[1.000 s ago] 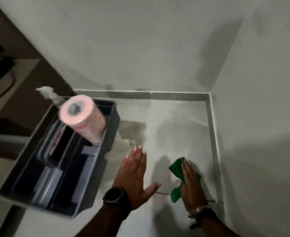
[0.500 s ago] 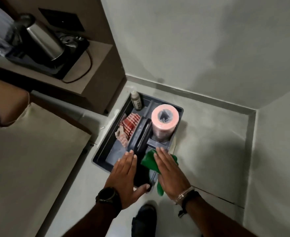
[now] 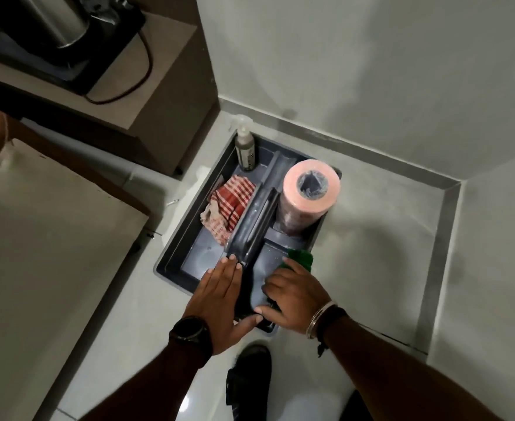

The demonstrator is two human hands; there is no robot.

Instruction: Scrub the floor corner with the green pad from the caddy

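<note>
I see the right hand clutching the green pad over the caddy near-right compartment; left hand flat, empty, beside its handle. I'd lift clear before scrubbing.

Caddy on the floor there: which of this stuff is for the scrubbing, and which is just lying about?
For the job: green pad under the right hand; caddy; left hand over it.

Lying about: pink roll, checked cloth, spray bottle, kettle.

The single head view looks steeply down, from close above, at the caddy on the floor.
</note>
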